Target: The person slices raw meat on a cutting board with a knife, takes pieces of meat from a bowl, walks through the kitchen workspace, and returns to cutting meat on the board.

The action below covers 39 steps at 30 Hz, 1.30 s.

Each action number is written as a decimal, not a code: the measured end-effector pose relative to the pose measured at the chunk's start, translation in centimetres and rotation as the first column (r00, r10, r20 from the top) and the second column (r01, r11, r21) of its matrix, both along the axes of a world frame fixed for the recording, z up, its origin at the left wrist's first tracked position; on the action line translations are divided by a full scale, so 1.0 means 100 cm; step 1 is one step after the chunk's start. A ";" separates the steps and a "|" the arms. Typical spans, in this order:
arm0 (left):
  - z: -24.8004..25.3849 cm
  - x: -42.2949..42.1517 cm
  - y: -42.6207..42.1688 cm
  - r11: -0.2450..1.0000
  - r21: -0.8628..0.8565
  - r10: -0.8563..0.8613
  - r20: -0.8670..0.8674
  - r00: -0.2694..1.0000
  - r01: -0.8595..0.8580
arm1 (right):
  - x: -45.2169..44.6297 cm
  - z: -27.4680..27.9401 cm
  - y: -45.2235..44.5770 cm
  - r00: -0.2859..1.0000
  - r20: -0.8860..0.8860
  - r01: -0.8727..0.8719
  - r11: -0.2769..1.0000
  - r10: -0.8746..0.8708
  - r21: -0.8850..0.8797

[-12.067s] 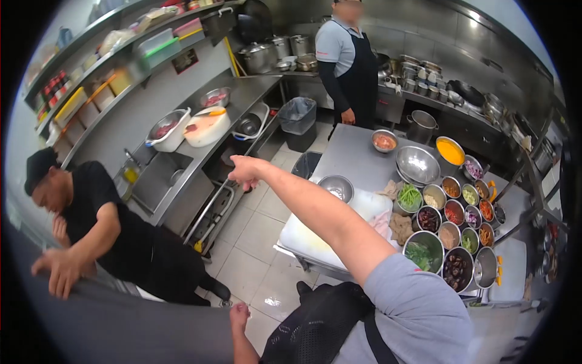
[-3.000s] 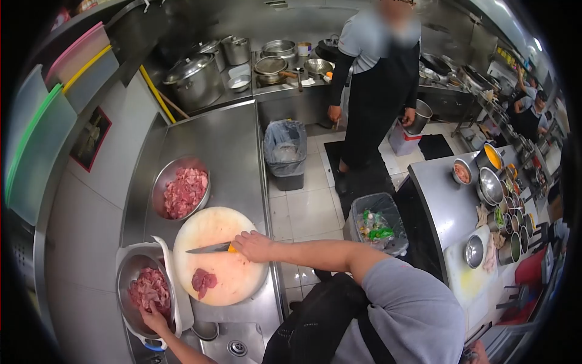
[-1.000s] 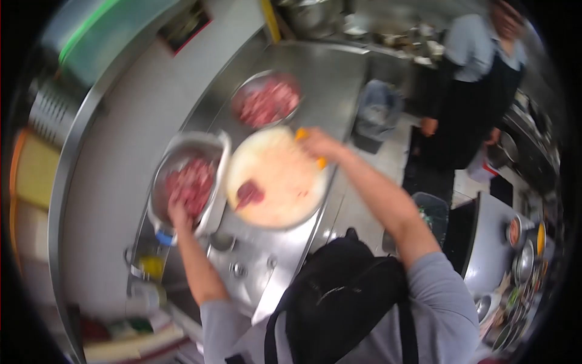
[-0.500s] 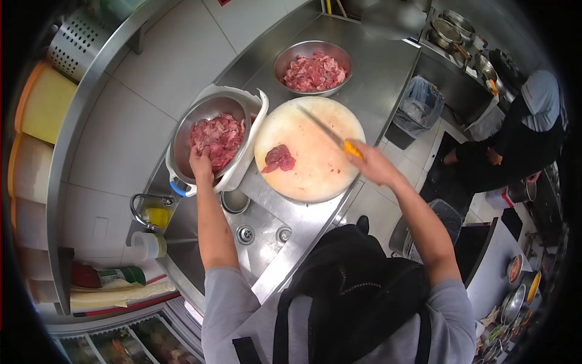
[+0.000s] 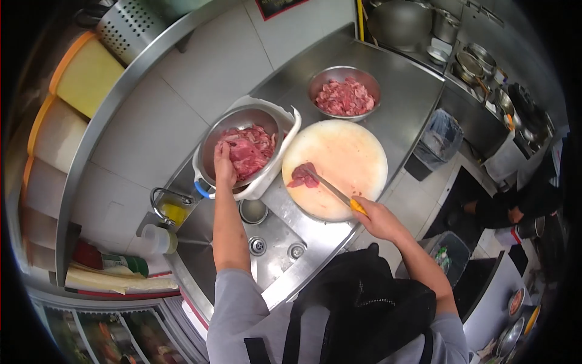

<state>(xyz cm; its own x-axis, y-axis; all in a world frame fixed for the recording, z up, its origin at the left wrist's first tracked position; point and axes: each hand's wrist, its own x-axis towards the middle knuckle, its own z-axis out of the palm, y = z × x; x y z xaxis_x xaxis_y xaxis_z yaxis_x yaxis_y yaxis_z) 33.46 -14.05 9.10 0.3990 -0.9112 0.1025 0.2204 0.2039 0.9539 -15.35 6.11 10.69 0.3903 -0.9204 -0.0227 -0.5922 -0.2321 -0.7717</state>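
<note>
My left hand (image 5: 225, 167) is in a metal bowl (image 5: 209, 145), its fingers closed on a large slice of raw meat (image 5: 245, 156) at the near side of the heap. That bowl rests in a white plastic tub (image 5: 290, 130). My right hand (image 5: 382, 219) grips the yellow handle of a knife (image 5: 339, 194), with the blade pointing left over the round cutting board (image 5: 357, 155). The blade's front end touches or lies over a small dark red piece of meat (image 5: 301, 176) at the board's left side. Fingertips of my left hand are partly hidden.
Another metal bowl (image 5: 316, 104) of cut meat stands behind the board. A sink (image 5: 276, 267) with a faucet (image 5: 160, 203) lies nearer me. To the right are a lined bin (image 5: 439, 142) and a person in dark clothes (image 5: 533, 200). A shelf (image 5: 115, 76) runs along the left.
The knife's blade has swung from the board's far side down to the small meat piece. My left hand now has a large slice raised in the bowl. The whole view has shifted.
</note>
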 end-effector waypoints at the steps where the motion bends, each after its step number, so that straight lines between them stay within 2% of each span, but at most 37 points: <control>1: 0.015 -0.004 0.001 0.999 -0.015 -0.042 0.002 0.999 0.042 | -0.004 -0.002 0.002 1.000 0.017 0.024 1.000 -0.024 0.005; 6: 0.064 -0.014 -0.011 0.978 -0.116 -0.163 0.072 0.984 0.171 | -0.023 -0.017 0.014 0.985 0.127 0.118 0.993 -0.116 -0.007; 12: 0.129 -0.077 -0.025 0.964 -0.158 -0.217 -0.001 0.976 0.214 | -0.047 -0.020 0.032 0.933 0.210 0.293 0.956 -0.293 0.033; 14: 0.153 -0.107 -0.024 0.910 -0.212 -0.363 0.006 0.932 0.356 | -0.059 -0.015 0.039 0.911 0.216 0.355 0.934 -0.351 0.020; 17: 0.165 -0.140 -0.023 0.867 -0.187 -0.482 -0.088 0.872 0.461 | -0.070 -0.012 0.047 0.883 0.212 0.412 0.908 -0.419 0.077; 18: 0.168 -0.151 -0.027 0.830 -0.189 -0.550 -0.125 0.826 0.525 | -0.074 -0.019 0.045 0.882 0.230 0.416 0.909 -0.411 0.030; 19: 0.163 -0.164 -0.025 0.841 -0.153 -0.540 -0.155 0.827 0.520 | -0.083 -0.024 0.047 0.876 0.238 0.436 0.900 -0.419 -0.019; 21: 0.158 -0.196 -0.011 0.614 -0.074 -0.779 -0.215 0.589 0.786 | -0.092 -0.024 0.053 0.856 0.239 0.478 0.878 -0.459 -0.023; 22: 0.146 -0.216 -0.004 0.548 -0.030 -0.812 -0.257 0.524 0.836 | -0.096 -0.016 0.056 0.844 0.225 0.495 0.868 -0.488 0.024; 23: 0.116 -0.223 -0.015 0.539 0.073 -0.792 -0.293 0.535 0.839 | -0.101 -0.035 0.054 0.844 0.249 0.506 0.859 -0.475 -0.076; 24: 0.090 -0.236 -0.016 0.433 0.139 -0.823 -0.342 0.454 0.891 | -0.104 -0.028 0.059 0.829 0.246 0.525 0.850 -0.502 -0.033; 25: 0.046 -0.246 -0.028 0.328 0.154 -0.896 -0.262 0.358 0.932 | -0.107 -0.029 0.061 0.828 0.217 0.540 0.840 -0.517 -0.061; 26: -0.016 -0.247 -0.051 0.394 0.333 -0.872 -0.159 0.463 0.857 | -0.111 -0.030 0.062 0.823 0.185 0.552 0.833 -0.537 -0.033; 27: -0.047 -0.260 -0.040 0.474 0.503 -0.872 0.158 0.462 0.722 | -0.116 -0.030 0.064 0.826 0.210 0.535 0.845 -0.523 -0.002; 28: -0.063 -0.267 -0.024 0.605 0.583 -0.796 0.470 0.382 0.542 | -0.116 -0.024 0.068 0.801 0.207 0.576 0.817 -0.561 -0.013; 29: -0.074 -0.274 -0.009 0.585 0.580 -0.809 0.468 0.356 0.567 | -0.117 -0.019 0.070 0.821 0.196 0.554 0.831 -0.535 -0.054; 30: -0.084 -0.275 0.009 0.803 0.413 -0.550 0.790 0.271 0.429 | -0.115 -0.018 0.071 0.847 0.185 0.519 0.850 -0.498 -0.092; 31: -0.090 -0.278 0.024 0.938 0.153 -0.202 0.971 0.129 0.311 | -0.114 -0.019 0.073 0.847 0.194 0.521 0.845 -0.494 -0.121; 32: -0.101 -0.280 0.034 0.938 0.163 -0.211 0.969 0.130 0.306 | -0.113 -0.010 0.077 0.850 0.189 0.516 0.849 -0.491 -0.112; 34: -0.129 -0.268 0.053 0.992 0.017 -0.028 0.996 0.088 0.128 | -0.110 0.003 0.081 0.821 0.174 0.550 0.835 -0.544 0.018; 35: -0.121 -0.263 0.052 0.972 0.158 -0.194 0.959 0.209 0.176 | -0.111 -0.007 0.080 0.841 0.173 0.516 0.856 -0.513 0.034; 36: -0.111 -0.265 0.045 0.877 0.370 -0.460 0.832 0.311 0.307 | -0.115 -0.024 0.077 0.823 0.161 0.560 0.825 -0.545 -0.072; 37: -0.123 -0.259 0.038 0.857 0.350 -0.490 0.784 0.382 0.379 | -0.112 -0.035 0.073 0.816 0.163 0.577 0.798 -0.555 -0.171; 38: -0.133 -0.253 0.032 0.832 0.325 -0.524 0.726 0.445 0.449 | -0.108 -0.026 0.074 0.812 0.153 0.582 0.804 -0.564 -0.123; 39: -0.111 -0.258 0.045 0.875 0.264 -0.449 0.757 0.475 0.406 | -0.108 -0.010 0.073 0.814 0.141 0.576 0.814 -0.563 -0.073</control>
<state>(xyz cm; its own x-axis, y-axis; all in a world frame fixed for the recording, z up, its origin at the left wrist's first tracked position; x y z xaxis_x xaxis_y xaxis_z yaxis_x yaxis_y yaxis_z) 7.64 -9.52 -2.00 -0.2601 -0.9578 0.1226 -0.5577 0.2527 0.7906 -26.19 13.46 9.67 -0.2102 -0.9725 0.1000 -0.5593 0.0357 -0.8282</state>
